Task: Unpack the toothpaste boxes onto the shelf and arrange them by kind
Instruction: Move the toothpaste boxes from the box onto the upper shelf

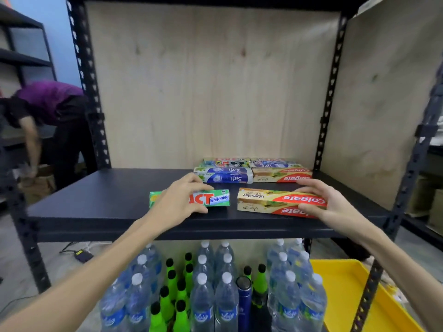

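On the shelf (96, 207), the left hand (178, 201) grips a green whitening box (215, 198) and the right hand (332, 203) a Colgate box (271, 200) near the front edge, where a careless nudge might tip either off.

Dark metal shelf (100, 207), green toothpaste box (215, 200), Colgate box (271, 202) in front, more boxes (239, 172) behind

Water bottles (225, 298), yellow bin (347, 291) below
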Tool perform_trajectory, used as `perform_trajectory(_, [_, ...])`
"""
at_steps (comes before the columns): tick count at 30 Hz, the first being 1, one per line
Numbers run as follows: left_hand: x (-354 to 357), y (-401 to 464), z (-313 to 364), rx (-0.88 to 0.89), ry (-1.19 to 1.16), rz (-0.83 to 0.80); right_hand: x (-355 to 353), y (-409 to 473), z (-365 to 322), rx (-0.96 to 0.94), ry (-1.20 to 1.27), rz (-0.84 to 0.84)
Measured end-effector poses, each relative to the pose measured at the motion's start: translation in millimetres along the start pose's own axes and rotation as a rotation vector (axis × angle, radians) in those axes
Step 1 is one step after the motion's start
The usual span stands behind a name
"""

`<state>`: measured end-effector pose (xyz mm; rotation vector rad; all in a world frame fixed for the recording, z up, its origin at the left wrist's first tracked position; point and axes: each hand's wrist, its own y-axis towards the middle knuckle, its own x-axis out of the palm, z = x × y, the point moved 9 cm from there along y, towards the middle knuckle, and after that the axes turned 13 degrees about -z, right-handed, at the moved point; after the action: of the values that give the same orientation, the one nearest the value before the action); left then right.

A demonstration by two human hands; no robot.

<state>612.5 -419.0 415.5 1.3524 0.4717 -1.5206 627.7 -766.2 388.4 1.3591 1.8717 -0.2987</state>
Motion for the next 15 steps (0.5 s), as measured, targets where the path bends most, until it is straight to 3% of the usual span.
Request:
perform_trajectory(3, [6,14,-1,0.039,-0.07,0.022,-4,17,16,0.047,-0.074,-0.051])
perform_trajectory(15, [32,81,-6,0.028,-0.139,0.09,-28,64,59,0.097,-0.322,0.05])
